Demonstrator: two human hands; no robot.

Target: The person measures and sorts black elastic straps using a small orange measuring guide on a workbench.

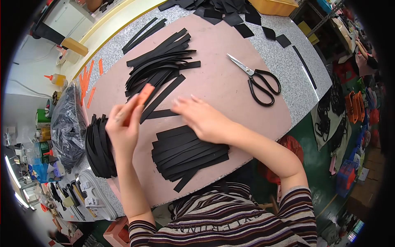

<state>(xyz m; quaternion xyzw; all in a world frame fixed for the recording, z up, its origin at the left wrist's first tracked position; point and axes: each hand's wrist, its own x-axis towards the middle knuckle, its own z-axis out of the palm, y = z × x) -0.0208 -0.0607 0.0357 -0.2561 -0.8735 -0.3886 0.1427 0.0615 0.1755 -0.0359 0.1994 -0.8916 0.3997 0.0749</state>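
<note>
My left hand is closed, pinching a short orange strip that points up over the pink mat. Below that strip, a single black strip lies on the mat. My right hand reaches across with its fingers stretched out, the fingertips at or just above the right end of this strip; contact is hard to tell. Beneath my right hand sits a fanned stack of black strips. A loose pile of black strips lies farther up, and another bundle rests beside my left wrist.
Black-handled scissors lie with blades apart on the pink mat. Several orange strips are at the table's left side. Black diamond-shaped pieces are scattered at the far edge. A dark plastic bag stands at left.
</note>
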